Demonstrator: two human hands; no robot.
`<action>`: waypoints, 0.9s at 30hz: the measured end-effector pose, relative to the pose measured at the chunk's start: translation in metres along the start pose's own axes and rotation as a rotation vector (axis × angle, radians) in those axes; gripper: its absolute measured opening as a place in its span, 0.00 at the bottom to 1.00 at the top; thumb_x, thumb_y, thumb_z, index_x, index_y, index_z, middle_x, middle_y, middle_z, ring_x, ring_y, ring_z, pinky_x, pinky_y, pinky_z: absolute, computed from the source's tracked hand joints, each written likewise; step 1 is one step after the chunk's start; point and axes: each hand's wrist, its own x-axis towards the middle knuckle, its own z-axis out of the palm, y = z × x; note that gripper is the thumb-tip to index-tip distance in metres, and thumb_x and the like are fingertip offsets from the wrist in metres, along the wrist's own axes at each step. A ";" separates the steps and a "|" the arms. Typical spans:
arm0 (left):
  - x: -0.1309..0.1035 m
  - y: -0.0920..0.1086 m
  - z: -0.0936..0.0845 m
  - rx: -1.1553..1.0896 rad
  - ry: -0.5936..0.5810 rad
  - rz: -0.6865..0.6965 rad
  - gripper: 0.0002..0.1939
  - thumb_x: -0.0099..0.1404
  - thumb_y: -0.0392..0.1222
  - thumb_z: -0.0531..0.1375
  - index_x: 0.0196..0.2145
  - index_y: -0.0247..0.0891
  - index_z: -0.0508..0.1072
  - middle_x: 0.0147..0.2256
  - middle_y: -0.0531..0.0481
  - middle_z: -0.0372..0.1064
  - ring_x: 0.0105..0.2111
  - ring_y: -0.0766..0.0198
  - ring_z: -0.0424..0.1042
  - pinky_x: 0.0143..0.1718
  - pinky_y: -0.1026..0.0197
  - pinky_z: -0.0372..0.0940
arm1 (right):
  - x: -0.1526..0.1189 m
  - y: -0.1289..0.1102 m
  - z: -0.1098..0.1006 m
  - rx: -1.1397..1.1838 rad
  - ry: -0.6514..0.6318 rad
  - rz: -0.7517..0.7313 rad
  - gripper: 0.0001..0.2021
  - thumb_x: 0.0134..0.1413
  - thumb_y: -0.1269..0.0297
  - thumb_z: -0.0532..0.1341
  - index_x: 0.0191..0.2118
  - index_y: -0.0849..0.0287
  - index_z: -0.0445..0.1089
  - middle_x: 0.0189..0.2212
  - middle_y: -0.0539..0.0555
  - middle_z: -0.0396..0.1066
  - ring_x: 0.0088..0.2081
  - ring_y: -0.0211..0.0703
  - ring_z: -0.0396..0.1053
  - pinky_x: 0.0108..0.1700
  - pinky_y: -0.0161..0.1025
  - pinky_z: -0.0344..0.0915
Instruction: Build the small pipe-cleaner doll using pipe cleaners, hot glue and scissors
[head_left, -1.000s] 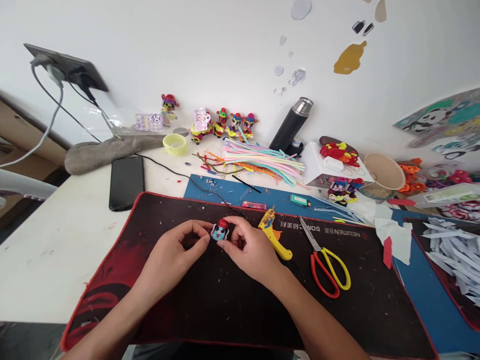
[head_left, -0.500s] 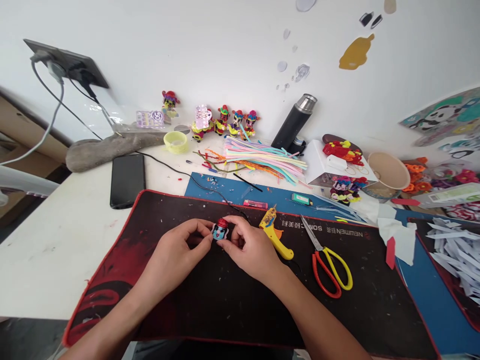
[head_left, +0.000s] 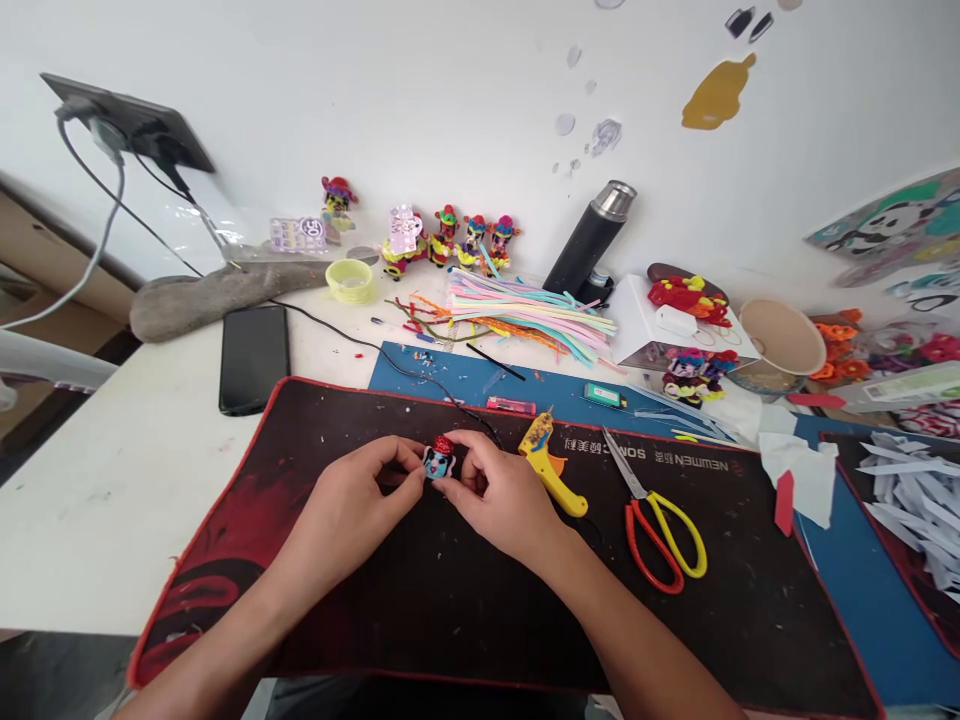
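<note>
White wall and a pale desk frame our workspace, with a black and red desk mat [head_left: 315,590] under our hands. We pinch a small blue-faced figure head [head_left: 439,461] with a red cap between both sets of fingertips, just above the mat's upper middle: our left hand [head_left: 346,515] closes on its left side, our right hand [head_left: 501,500] on its right. To do this well, we judge it best to keep the grip light and even, turning the piece with fingertips only so the cap stays seated. Just right of our right hand lies a yellow glue gun [head_left: 553,474], then red and yellow scissors [head_left: 660,525]. White lettering on the mat [head_left: 675,466] faces away from us and seems to read NEUMEN. Farther back sit pastel pipe cleaners [head_left: 529,318], finished figures [head_left: 450,240], a black flask [head_left: 589,240] and a phone [head_left: 253,358].
</note>
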 end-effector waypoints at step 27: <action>0.001 0.012 -0.003 0.211 -0.028 -0.023 0.12 0.65 0.52 0.58 0.34 0.46 0.78 0.36 0.51 0.82 0.35 0.53 0.79 0.38 0.57 0.66 | -0.001 0.002 0.002 -0.042 -0.007 -0.016 0.22 0.64 0.61 0.70 0.61 0.54 0.71 0.26 0.44 0.72 0.28 0.40 0.72 0.34 0.36 0.62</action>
